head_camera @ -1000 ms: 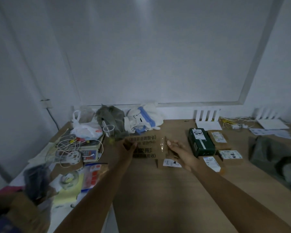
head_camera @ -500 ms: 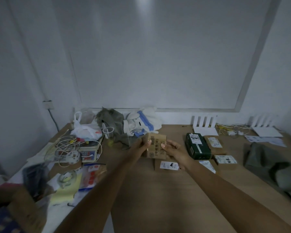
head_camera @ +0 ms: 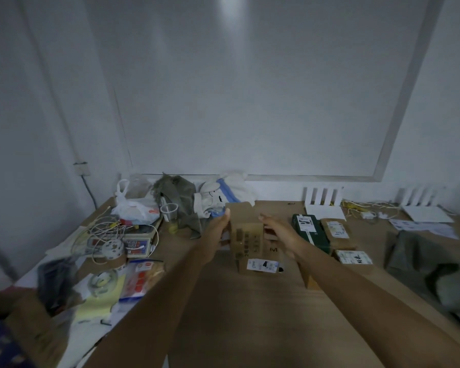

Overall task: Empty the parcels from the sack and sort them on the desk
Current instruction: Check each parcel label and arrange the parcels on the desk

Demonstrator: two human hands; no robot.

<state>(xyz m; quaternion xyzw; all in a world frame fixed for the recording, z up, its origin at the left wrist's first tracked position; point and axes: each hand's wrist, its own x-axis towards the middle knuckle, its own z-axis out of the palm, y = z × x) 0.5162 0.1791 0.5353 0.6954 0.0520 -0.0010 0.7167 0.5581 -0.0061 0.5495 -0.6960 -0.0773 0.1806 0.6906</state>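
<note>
I hold a brown cardboard parcel [head_camera: 246, 231] upright above the middle of the wooden desk [head_camera: 239, 309]. My left hand [head_camera: 217, 235] grips its left side and my right hand [head_camera: 278, 232] grips its right side. Just below it a small brown box with a white label [head_camera: 260, 265] lies on the desk. To the right lie a dark green parcel [head_camera: 310, 231], two labelled brown parcels [head_camera: 336, 229] [head_camera: 352, 257], and another brown box [head_camera: 310, 278] partly behind my right forearm. The grey sack [head_camera: 420, 261] lies crumpled at the far right.
The desk's left side is crowded with cables [head_camera: 104, 229], a white plastic bag [head_camera: 136, 208], a clear cup [head_camera: 169, 211], a tape roll [head_camera: 102, 281] and packets. A plush toy [head_camera: 218, 195] and white routers [head_camera: 323, 200] stand along the back wall.
The brown parcel has gone from lying flat on the desk to being lifted and turned upright between both hands, and it now looks larger and closer.
</note>
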